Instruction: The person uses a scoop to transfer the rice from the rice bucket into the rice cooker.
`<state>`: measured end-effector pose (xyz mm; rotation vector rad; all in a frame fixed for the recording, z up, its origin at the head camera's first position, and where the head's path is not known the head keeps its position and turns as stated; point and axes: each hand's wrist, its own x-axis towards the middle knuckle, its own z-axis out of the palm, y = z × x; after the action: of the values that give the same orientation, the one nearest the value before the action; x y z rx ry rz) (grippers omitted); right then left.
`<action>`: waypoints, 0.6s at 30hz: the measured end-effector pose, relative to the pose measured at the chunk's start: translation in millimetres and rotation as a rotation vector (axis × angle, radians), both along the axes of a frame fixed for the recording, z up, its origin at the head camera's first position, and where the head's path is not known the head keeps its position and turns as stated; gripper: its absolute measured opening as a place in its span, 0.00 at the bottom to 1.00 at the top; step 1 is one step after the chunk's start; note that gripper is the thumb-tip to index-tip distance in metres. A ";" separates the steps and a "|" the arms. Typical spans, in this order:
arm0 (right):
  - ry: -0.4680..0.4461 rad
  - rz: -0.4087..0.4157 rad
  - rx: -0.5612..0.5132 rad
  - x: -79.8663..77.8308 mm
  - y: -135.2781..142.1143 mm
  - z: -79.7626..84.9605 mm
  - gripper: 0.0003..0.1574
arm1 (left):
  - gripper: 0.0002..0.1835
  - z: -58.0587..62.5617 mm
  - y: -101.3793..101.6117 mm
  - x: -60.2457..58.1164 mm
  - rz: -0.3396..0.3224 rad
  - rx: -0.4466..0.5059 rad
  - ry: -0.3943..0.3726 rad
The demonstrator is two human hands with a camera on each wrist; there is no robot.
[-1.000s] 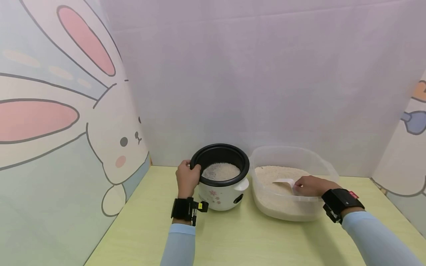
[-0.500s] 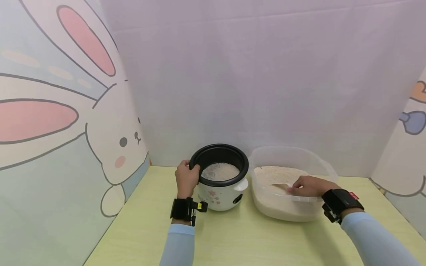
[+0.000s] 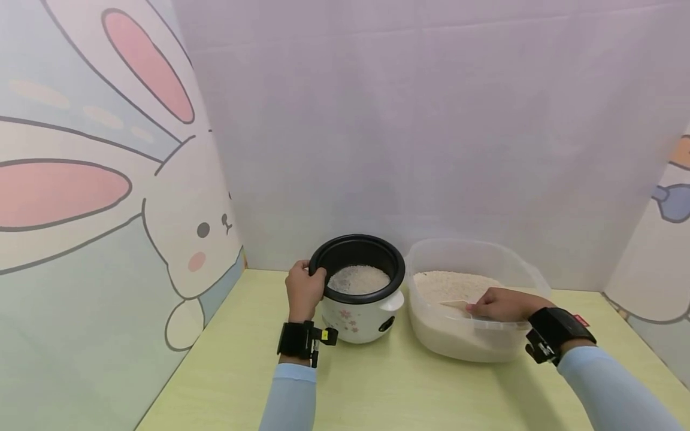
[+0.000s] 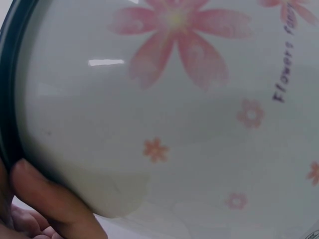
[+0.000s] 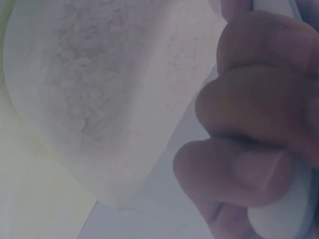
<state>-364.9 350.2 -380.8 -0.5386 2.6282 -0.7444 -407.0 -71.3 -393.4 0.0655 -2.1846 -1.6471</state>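
A white rice cooker (image 3: 350, 323) with pink flowers stands on the table. Its black inner pot (image 3: 388, 251) has a layer of white rice (image 3: 360, 280) at the bottom. My left hand (image 3: 305, 290) grips the pot's rim from the left, thumb on the near side; the left wrist view shows its fingers (image 4: 55, 201) against the cooker's edge. To the right, a clear plastic tub (image 3: 474, 250) holds much more rice (image 3: 453, 282). Inside it my right hand (image 3: 504, 304) grips a white scoop (image 3: 455, 304), fingers curled round its handle (image 5: 281, 216). The scoop's bowl is largely hidden in the rice.
The pale yellow-green table (image 3: 388, 389) extends in front of the cooker and tub. A plain light curtain (image 3: 420, 149) hangs right behind them. A rabbit-print panel (image 3: 178, 251) borders the left side and another printed panel (image 3: 647, 269) the right.
My right hand has moved a little left, and the scoop has tilted and sunk deeper into the tub's rice. My left hand has kept its grip on the pot's rim.
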 end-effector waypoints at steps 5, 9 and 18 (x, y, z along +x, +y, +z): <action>-0.030 -0.022 -0.028 3.8 -0.4 4.0 0.28 | 0.20 0.1 1.4 0.1 0.008 -0.005 0.006; -0.056 -0.029 -0.056 6.9 0.5 6.1 0.32 | 0.20 0.4 2.4 0.7 0.002 -0.003 0.007; -0.105 -0.004 -0.196 6.2 4.6 6.6 0.32 | 0.20 0.1 1.2 1.0 -0.001 -0.009 0.010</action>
<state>-358.7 354.9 -374.1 -0.5313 2.4758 -1.0100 -406.0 -70.1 -393.2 0.0543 -2.1852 -1.6342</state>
